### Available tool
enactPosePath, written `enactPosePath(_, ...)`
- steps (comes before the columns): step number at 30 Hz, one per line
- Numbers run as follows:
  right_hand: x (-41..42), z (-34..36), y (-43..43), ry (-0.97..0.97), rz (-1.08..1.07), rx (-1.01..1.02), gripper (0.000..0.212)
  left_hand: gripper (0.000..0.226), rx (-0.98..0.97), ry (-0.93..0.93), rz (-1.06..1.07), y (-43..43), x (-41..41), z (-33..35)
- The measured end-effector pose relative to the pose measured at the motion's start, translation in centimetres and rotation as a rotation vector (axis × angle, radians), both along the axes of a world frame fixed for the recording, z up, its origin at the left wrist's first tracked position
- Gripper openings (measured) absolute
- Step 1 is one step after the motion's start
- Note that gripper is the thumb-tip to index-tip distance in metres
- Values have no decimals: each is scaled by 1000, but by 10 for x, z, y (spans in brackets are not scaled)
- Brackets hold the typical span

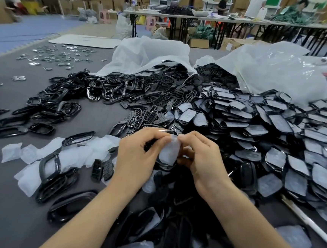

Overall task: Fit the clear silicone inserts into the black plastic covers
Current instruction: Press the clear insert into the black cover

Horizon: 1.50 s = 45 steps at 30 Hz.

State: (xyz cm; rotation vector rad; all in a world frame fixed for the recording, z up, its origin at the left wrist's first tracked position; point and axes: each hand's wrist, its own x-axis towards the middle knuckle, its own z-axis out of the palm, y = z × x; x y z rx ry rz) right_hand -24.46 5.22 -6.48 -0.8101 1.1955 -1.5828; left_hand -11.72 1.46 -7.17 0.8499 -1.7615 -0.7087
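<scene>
At the middle of the view my left hand (138, 155) and my right hand (201, 158) together hold one clear silicone insert (168, 151) against a black plastic cover (165, 166). Fingers and thumbs of both hands pinch the insert's top edge. Most of the cover is hidden behind the insert and my fingers; only its lower rim shows. Loose clear inserts (77, 154) lie on the grey table left of my hands. Black covers with inserts in them (277, 126) are piled at the right.
A heap of empty black covers and frames (134, 89) spills from two white plastic bags (150, 57) at the back. Glossy black frames (55, 175) lie at the near left. Small shiny parts (56, 55) are scattered far left. People work at tables in the background.
</scene>
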Motion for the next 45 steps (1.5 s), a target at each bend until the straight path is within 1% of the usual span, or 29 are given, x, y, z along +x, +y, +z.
enactPosePath(3, 3, -1, 0, -57, -61, -12, 27, 18, -55, 21, 8, 3, -3, 1)
enactPosePath(7, 5, -1, -1, -18, -166, -72, 29, 14, -97, 36, 23, 4, -7, 1)
enactPosePath(10, 9, -3, -2, -11, -225, -87, 23, 15, 47, 45, 21, 2, -7, -1)
enactPosePath(12, 11, -4, -1, 47, -236, -101, 20, 18, 224, 93, -35, -1, -6, 0)
enactPosePath(14, 12, -4, 2, 232, -256, -177, 18, 21, 425, 221, -137, -2, -5, 1)
enactPosePath(17, 12, -1, 8, 681, -313, -385, 12, 17, 678, 427, -331, -1, -3, 3)
enactPosePath(18, 11, -1, 9, 816, -322, -458, 10, 18, 746, 482, -393, -2, -3, 4)
enactPosePath(20, 12, 0, 11, 994, -321, -573, 10, 18, 813, 518, -464, -3, -1, 6)
enactPosePath(23, 12, 1, 10, 1126, -334, -679, 14, 21, 883, 533, -544, -9, 4, 8)
enactPosePath(26, 14, 2, 11, 1164, -332, -769, 18, 22, 995, 586, -613, -11, 8, 10)
enactPosePath(28, 18, 3, 13, 1178, -301, -849, 12, 21, 1059, 627, -603, -11, 7, 9)
enactPosePath(30, 22, 3, 14, 1145, -255, -869, 9, 19, 1065, 648, -506, -11, 3, 9)
enactPosePath(32, 20, 4, 14, 987, -250, -762, 14, 32, 956, 653, -290, -14, 4, 8)
enactPosePath(33, 17, 6, 13, 883, -261, -677, 15, 33, 872, 652, -185, -17, 6, 8)
enactPosePath(34, 12, 8, 13, 777, -272, -585, 14, 33, 765, 610, -90, -20, 9, 8)
enactPosePath(36, 1, 11, 10, 564, -293, -423, 15, 32, 527, 440, 63, -26, 16, 4)
enactPosePath(37, -4, 12, 8, 456, -297, -356, 16, 32, 446, 382, 112, -28, 19, 1)
enactPosePath(39, -11, 10, 3, 282, -277, -242, 16, 29, 377, 343, 133, -29, 20, 0)
enactPosePath(40, -13, 8, 1, 237, -267, -198, 16, 28, 368, 328, 135, -28, 19, 0)
enactPosePath(42, -14, 4, -2, 173, -276, -133, 16, 29, 379, 325, 141, -28, 17, -2)
enactPosePath(45, -16, 1, -4, 104, -326, -82, 13, 33, 410, 378, 138, -29, 15, -4)
